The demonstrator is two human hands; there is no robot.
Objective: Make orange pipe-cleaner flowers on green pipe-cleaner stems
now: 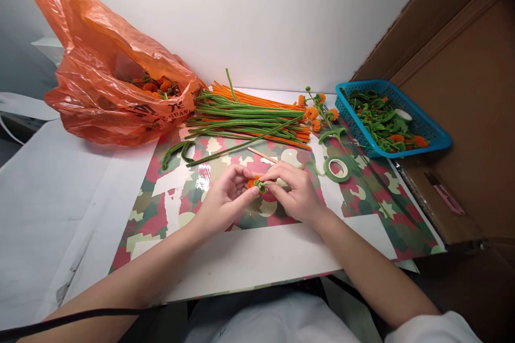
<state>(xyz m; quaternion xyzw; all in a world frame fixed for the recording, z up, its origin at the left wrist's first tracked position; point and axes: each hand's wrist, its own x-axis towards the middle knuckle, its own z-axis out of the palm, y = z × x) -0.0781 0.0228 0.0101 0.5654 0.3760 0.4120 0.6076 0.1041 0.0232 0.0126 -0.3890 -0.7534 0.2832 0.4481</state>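
Note:
Near the middle of the table, a small orange pipe-cleaner flower (pixel 251 183) with a curled green base is held between my two hands. My left hand (pixel 225 198) has its thumb and fingers closed around the orange part. From the other side, my right hand (pixel 296 192) pinches at the green end; its fingertips partly hide what they grip. A thin wooden stick (pixel 259 155) shows just beyond my right fingers. To the right lies a roll of green floral tape (pixel 338 169), with a strip reaching toward my right hand.
Behind my hands lie green pipe cleaners (pixel 249 111) and orange pipe cleaners (pixel 257 95). An orange plastic bag (pixel 100 86) holds flowers at the left. A finished flower stem (pixel 322 112) lies before a blue basket (pixel 438 139) of green pieces. A pink cutter (pixel 448 195) rests on cardboard.

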